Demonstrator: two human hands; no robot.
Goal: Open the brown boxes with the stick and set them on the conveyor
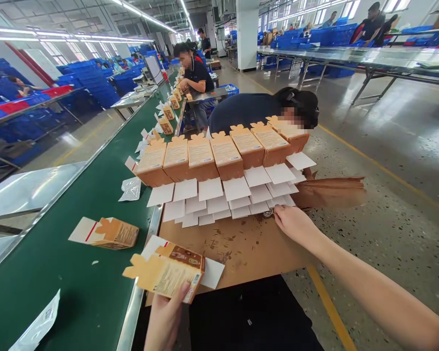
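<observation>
My left hand (167, 312) grips a small brown and cream carton (179, 270) near the lower front, thumb on its printed face. Its flaps stand open at both ends, white on the far side. My right hand (290, 223) reaches to the cardboard-covered table (241, 253), fingers pinched around something small and shiny that I cannot make out. Just beyond it, several similar cartons (225, 156) lie stacked in rows, their white flaps (236, 187) sticking out toward me. Another open carton (117, 233) lies on the green conveyor belt (98, 282) to the left.
A clear plastic pouch (130, 189) and a silvery packet (40, 324) lie on the belt. More cartons (166, 125) line it farther off. A person in dark clothes (249, 109) bends behind the stack. Brown paper (331, 191) juts out at the right.
</observation>
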